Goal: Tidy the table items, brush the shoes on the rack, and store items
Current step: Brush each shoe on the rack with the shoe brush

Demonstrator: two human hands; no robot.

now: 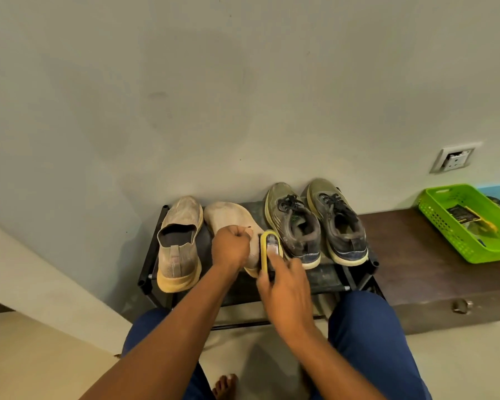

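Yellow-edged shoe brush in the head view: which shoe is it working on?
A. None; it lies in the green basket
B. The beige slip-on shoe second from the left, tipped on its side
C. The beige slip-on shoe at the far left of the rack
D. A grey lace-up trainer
B: the right hand presses the yellow-edged shoe brush against the tipped beige slip-on shoe, which the left hand grips at its opening.

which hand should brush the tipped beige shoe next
Right. The right hand grips the brush against the shoe; the left hand grips the shoe.
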